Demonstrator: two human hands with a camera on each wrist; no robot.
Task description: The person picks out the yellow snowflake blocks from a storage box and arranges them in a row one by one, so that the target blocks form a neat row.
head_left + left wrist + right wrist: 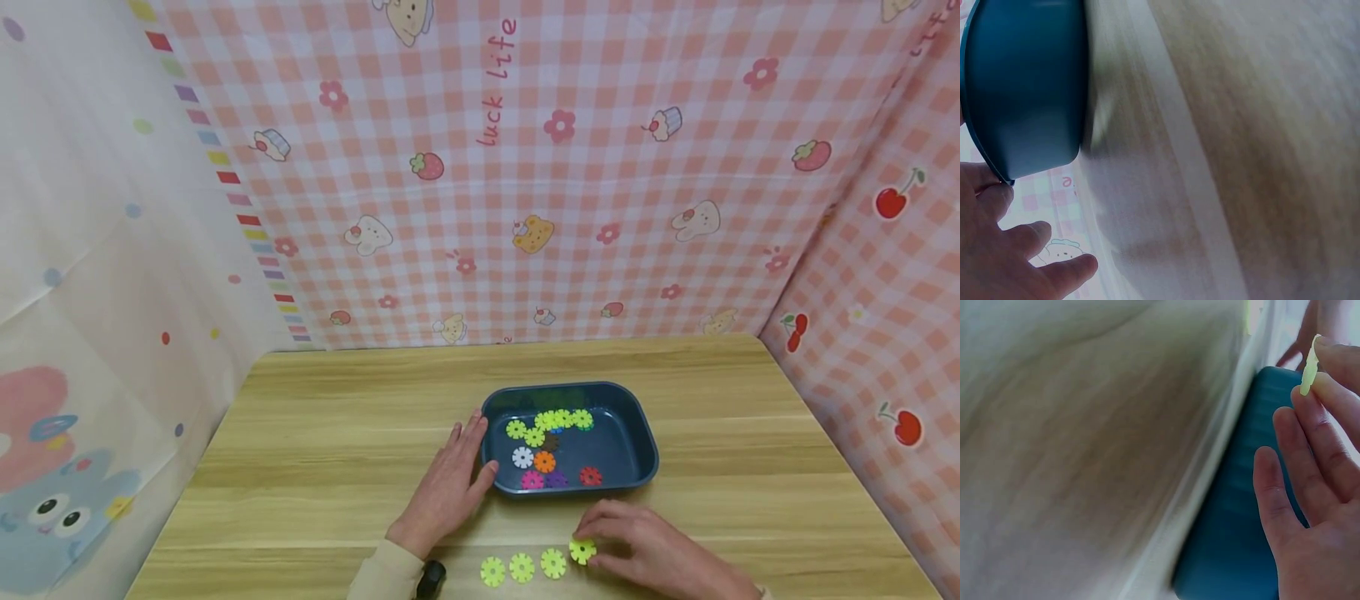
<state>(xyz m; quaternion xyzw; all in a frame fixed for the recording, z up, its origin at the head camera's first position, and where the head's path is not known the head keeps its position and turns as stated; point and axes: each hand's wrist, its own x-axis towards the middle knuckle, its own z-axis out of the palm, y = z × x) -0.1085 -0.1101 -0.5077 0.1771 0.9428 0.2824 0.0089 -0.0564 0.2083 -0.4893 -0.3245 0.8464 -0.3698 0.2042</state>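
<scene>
My right hand (pixel 645 540) pinches a yellow-green notched plastic disc (pixel 582 551) between thumb and fingers, just above the table's near side. In the right wrist view that disc appears edge-on at the fingertips. Left of it, three similar yellow-green discs (pixel 522 567) lie in a row. My left hand (pixel 446 483) rests against the left side of a dark blue tray (pixel 611 454), its fingers extended along the rim. Inside the tray are several yellow-green discs (pixel 516 429), plus a white disc (pixel 522 457), an orange disc (pixel 544 462), a red disc (pixel 591 476) and others.
The wood-grain table (pixel 337 433) runs back to a pink checked cloth (pixel 480 275). More patterned cloth hangs at left and right. A dark band (pixel 431 578) is on the left wrist.
</scene>
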